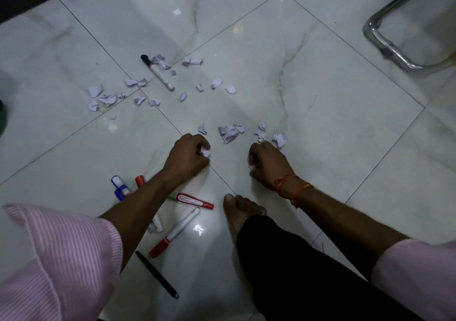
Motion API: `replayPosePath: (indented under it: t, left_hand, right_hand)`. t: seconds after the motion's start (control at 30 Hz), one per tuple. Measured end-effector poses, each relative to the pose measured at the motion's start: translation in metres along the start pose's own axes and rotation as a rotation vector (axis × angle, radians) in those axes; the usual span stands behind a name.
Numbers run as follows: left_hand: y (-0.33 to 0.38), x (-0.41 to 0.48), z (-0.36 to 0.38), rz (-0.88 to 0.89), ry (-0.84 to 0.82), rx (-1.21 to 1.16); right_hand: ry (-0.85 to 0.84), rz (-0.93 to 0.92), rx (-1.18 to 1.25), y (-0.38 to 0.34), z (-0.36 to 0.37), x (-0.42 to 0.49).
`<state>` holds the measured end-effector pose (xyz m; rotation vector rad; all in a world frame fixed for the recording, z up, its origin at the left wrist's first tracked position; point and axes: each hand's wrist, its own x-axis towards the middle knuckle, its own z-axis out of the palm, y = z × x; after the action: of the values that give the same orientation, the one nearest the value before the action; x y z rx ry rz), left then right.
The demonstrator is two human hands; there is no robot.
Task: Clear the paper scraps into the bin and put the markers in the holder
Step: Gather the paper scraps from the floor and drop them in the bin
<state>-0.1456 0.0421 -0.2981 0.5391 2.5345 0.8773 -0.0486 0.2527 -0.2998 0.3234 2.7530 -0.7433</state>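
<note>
My left hand [188,154] is curled low over the floor and grips a crumpled white paper scrap [205,152]. My right hand [266,165] is also curled, with bits of white paper showing between its fingers. Several loose scraps [228,133] lie just beyond both hands, and several more [108,98] are scattered farther off at the left. A black-capped white marker [158,73] lies among the far scraps. Near my left forearm lie red markers [195,201], a red-and-white marker [175,233], blue-capped markers [119,187] and a black pen [156,274]. No bin or holder is visible.
The floor is glossy white marble tile [320,98] with dark grout lines. A chrome chair leg [394,42] curves at the top right. My bare foot [243,212] and black trouser leg sit between my arms. A dark edge runs along the top left.
</note>
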Motion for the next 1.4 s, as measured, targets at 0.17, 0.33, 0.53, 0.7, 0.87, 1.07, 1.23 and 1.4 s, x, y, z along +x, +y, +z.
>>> replayPosePath:
  t: [0.17, 0.33, 0.53, 0.7, 0.87, 1.07, 1.23, 1.4]
  left_hand:
    - [0.009, 0.005, -0.002, 0.039, 0.074, -0.031]
    - [-0.008, 0.014, -0.012, -0.104, 0.141, 0.006]
    - [-0.008, 0.024, -0.003, -0.155, 0.070, 0.007]
    - [0.011, 0.029, 0.012, -0.035, 0.004, -0.045]
    - [0.006, 0.029, 0.009, 0.033, 0.014, -0.066]
    - [-0.013, 0.029, -0.005, -0.089, 0.029, -0.039]
    - [0.002, 0.028, 0.008, -0.020, 0.003, -0.043]
    - [0.008, 0.031, 0.011, -0.003, 0.046, -0.086]
  right_hand:
    - [0.017, -0.136, 0.219, -0.025, 0.004, 0.021]
    - [0.213, -0.022, 0.222, -0.004, -0.018, 0.025]
    - [0.102, 0.328, 0.062, 0.035, -0.034, 0.031]
    - [0.079, 0.161, 0.161, 0.002, -0.010, 0.045]
    - [0.006, 0.002, 0.256, -0.028, -0.011, 0.058]
    - [-0.047, 0.105, 0.139, -0.003, -0.024, 0.069]
    - [-0.081, -0.027, 0.131, -0.027, -0.006, 0.071]
    - [-0.034, -0.094, 0.221, -0.041, -0.001, 0.080]
